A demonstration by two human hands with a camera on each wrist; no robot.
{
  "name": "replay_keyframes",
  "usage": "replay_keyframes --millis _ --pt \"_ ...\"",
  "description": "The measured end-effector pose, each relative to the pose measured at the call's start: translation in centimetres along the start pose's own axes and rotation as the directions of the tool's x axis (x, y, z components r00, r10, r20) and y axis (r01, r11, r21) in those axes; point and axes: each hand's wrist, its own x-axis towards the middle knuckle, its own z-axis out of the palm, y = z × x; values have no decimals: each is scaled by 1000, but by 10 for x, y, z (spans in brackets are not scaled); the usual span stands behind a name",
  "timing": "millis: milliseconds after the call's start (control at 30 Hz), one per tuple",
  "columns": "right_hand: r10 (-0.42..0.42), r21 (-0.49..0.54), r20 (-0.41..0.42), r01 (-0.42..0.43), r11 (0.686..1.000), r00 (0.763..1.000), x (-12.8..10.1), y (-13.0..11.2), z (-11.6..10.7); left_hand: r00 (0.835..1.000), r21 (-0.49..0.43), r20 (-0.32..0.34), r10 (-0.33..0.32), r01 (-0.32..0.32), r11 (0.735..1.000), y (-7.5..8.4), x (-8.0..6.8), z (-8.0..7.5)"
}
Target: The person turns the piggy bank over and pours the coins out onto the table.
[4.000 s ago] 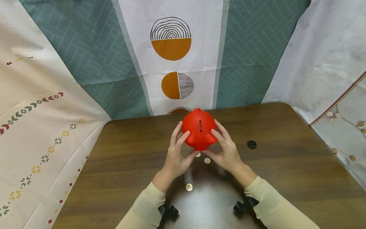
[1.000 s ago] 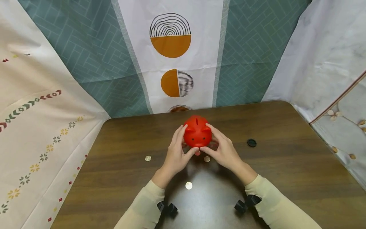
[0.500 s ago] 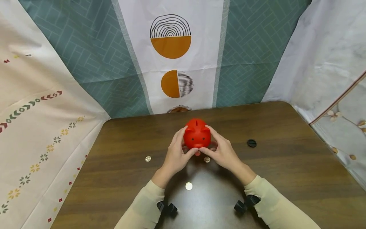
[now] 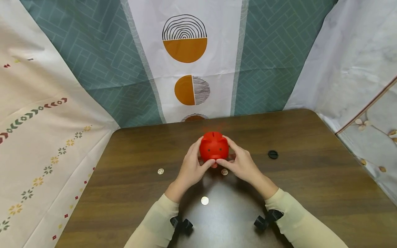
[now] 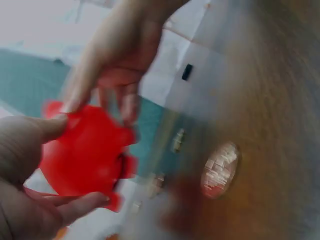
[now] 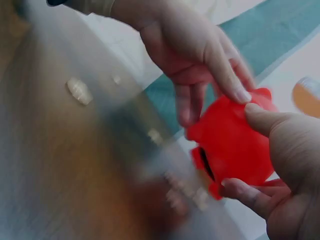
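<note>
A red piggy bank (image 4: 214, 146) is held between both hands above the wooden table, eyes and snout toward me, coin slot on top. My left hand (image 4: 192, 168) grips its left side, thumb under the snout. My right hand (image 4: 243, 165) grips the other side, and the two thumb tips almost meet. In the right wrist view a dark hole (image 6: 206, 164) shows in the bank's underside, facing the table. Gold-coloured coins lie below: one coin (image 4: 160, 171) left of my left hand, another coin (image 4: 224, 172) by my right thumb, a third coin (image 4: 204, 200) nearer me.
A round black stopper (image 4: 273, 154) lies on the brown table (image 4: 310, 179), to the right of my right hand. Patterned cloth (image 4: 201, 69) hangs behind the table's far edge, with more cloth at both sides.
Four seconds ago the bank was tipped with its slot toward me; now its face shows and it sits lower in view. A coin now shows on the left. Lately the bank dipped slightly.
</note>
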Motion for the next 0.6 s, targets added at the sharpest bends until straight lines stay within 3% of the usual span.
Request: replay_keyframes --millis 100,300,400,600 --pt "114 -8 59 -113 994 992 0 4 -1 994 16 59 -91 90 996 -4 1 1" --pt "147 -1 60 -147 989 987 -2 3 1 990 -12 76 -121 122 992 -3 -2 1" --pt "142 -14 56 -141 990 988 -2 1 1 991 -19 73 -112 114 993 -2 -2 1" --pt "81 -2 11 -81 997 997 2 -9 -4 999 -54 21 -34 35 998 2 2 -1"
